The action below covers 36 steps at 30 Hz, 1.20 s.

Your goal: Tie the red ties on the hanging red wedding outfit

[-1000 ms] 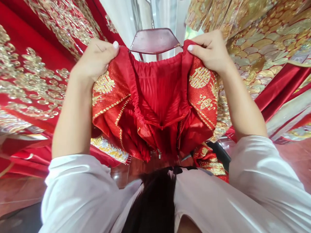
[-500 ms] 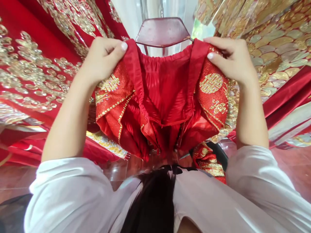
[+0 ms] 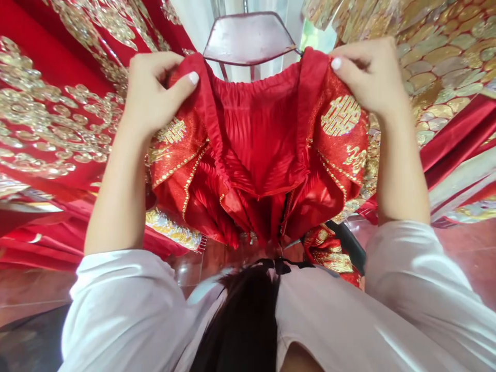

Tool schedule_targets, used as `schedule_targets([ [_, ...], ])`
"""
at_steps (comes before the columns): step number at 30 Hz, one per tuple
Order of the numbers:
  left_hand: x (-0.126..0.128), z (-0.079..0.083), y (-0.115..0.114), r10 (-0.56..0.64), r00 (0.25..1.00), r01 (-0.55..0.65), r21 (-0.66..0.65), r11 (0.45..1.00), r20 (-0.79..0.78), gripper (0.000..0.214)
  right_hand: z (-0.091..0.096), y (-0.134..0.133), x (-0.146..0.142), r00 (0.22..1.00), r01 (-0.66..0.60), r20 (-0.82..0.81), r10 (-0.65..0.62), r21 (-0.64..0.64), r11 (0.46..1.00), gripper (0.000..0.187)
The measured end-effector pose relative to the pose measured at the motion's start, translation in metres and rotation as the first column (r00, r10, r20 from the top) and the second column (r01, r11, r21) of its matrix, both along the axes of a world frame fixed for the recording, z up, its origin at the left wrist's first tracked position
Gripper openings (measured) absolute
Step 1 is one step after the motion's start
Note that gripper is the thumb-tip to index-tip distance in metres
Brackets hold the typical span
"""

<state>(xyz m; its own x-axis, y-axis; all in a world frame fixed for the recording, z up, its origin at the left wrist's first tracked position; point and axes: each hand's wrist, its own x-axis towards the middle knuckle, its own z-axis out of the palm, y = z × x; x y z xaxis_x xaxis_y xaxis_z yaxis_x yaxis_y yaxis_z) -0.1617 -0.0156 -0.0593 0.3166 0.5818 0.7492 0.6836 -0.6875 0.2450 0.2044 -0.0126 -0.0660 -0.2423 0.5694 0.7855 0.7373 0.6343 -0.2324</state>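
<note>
A: Hands?
B: Left hand (image 3: 153, 93) and right hand (image 3: 370, 75) both raised, each pinching a top corner of the red embroidered garment (image 3: 259, 150). Fingers (image 3: 182, 85) closed tight on the cloth, thumbs pressed over the folded edge.

A: Garment's position?
B: Held up between the hands, opening spread, lining showing, gold emblems on both outer panels. The rest hangs bunched below.

A: Around it?
B: Dark red hanger (image 3: 250, 39) just behind the top edge. Red robe with gold embroidery (image 3: 50, 119) at left, gold scale-patterned fabric (image 3: 437, 57) at right.
</note>
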Motion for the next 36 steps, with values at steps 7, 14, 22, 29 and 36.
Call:
schedule_targets([
  [7, 0.040, -0.104, -0.095, 0.131, 0.975, -0.195, 0.401, 0.895, 0.181, 0.014, -0.131, -0.095, -0.040, 0.911, 0.406, -0.166, -0.376, 0.212, 0.889, 0.025],
  [14, 0.065, -0.177, -0.102, 0.512, 0.768, -0.566, 0.036, 0.823, 0.384, 0.025, -0.177, -0.097, -0.080, 0.860, 0.411, -0.285, -0.423, -0.105, 0.906, 0.019],
  [22, 0.081, -0.171, -0.120, 0.488, 0.872, -0.487, 0.030, 0.873, -0.038, 0.023, -0.167, -0.107, -0.136, 0.987, -0.060, -0.139, 0.086, 0.180, 0.982, 0.029],
  [29, 0.096, -0.234, -0.129, 0.389, 0.892, -0.367, -0.135, 0.920, 0.228, 0.026, -0.181, -0.090, -0.130, 0.918, -0.192, -0.330, 0.220, 0.114, 0.975, 0.025],
  [36, 0.133, -0.320, -0.073, 0.458, 0.864, -0.358, -0.385, 0.851, 0.208, 0.043, -0.183, -0.100, -0.132, 0.863, -0.162, -0.465, 0.196, 0.114, 0.980, 0.025],
])
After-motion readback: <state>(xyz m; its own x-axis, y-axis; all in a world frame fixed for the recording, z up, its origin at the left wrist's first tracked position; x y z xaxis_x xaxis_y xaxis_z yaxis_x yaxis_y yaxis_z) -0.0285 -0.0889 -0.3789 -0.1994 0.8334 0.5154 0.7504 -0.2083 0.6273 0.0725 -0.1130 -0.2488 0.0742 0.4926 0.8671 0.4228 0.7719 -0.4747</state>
